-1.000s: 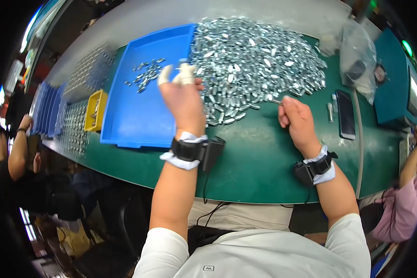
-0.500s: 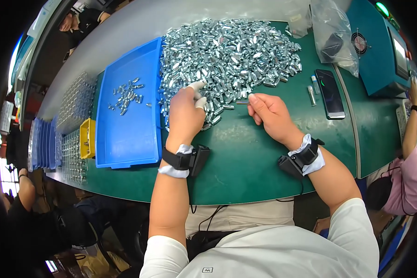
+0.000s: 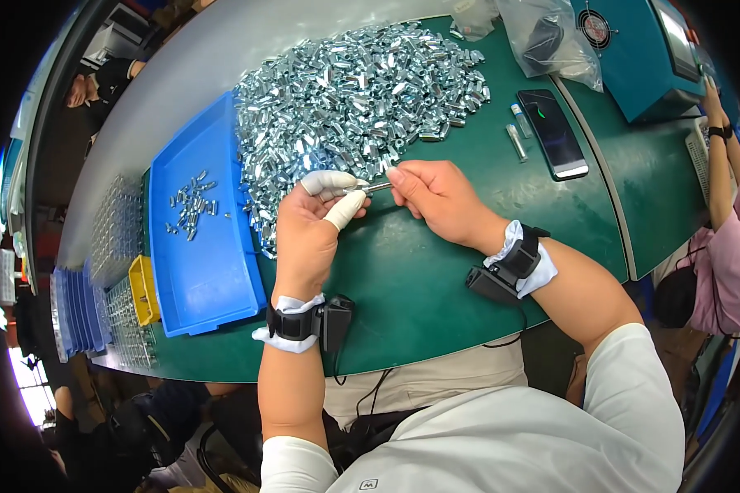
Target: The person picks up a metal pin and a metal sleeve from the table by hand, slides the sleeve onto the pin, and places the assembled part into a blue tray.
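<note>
My left hand point(image 3: 316, 218), with white finger covers on thumb and forefinger, pinches a small silver long nut point(image 3: 367, 190) at the near edge of the heap. From the right, my right hand point(image 3: 440, 197) grips a thin metal rod point(image 3: 380, 186) between thumb and forefinger. The rod's tip meets the nut at my left fingertips; whether it is inside cannot be seen. Beyond both hands spreads a big heap of shiny long nuts point(image 3: 362, 90). At the left, a blue tray point(image 3: 210, 283) carries a small loose group of similar nuts point(image 3: 193, 205).
On the green table point(image 3: 419, 287), a phone point(image 3: 553, 135) lies at the right beside two small tubes point(image 3: 516, 141). Behind it are a clear plastic bag point(image 3: 551, 41) and a teal machine point(image 3: 633, 62). A yellow bin point(image 3: 144, 289) and clear racks point(image 3: 117, 226) stand left. Co-workers sit nearby.
My left hand has come off the heap toward me and now pinches a long nut. My right hand's rod has met it. The whole view has shifted and turned a little.
</note>
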Available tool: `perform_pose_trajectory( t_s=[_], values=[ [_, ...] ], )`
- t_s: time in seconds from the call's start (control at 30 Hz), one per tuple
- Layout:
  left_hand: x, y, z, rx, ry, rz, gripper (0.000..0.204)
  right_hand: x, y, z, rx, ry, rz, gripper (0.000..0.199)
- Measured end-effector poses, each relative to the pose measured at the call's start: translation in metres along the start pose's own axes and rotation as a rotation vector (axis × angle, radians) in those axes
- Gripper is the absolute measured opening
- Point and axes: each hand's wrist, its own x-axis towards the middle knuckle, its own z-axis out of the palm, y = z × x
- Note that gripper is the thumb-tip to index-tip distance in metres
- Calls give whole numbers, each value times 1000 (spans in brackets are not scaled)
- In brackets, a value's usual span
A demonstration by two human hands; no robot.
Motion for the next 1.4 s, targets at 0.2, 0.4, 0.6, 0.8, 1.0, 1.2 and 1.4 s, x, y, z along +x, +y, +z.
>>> perform_pose_trajectory(
  t_s=[0.2,0.4,0.6,0.8,1.0,1.2,1.4],
  values=[
    [-3,1,4,202,51,69,13,0,-4,-1,-71,21,-28,41],
    [-5,2,8,251,73,92,12,-1,-2,0,-130,41,-73,41],
    [-6,3,6,260,42,99,13,-1,-1,0,-109,16,-39,41],
    [-6,-1,15,290,-35,-3,14,0,5,1,-186,-33,-133,41],
    [-6,-2,15,224,-19,11,14,-1,0,-3,-6,-90,-27,40],
    [-2,11,-13,258,66,139,13,0,8,0,64,17,-13,39],
    [10,28,-40,108,848,523,26,0,8,-3,115,3,69,39]
  ],
)
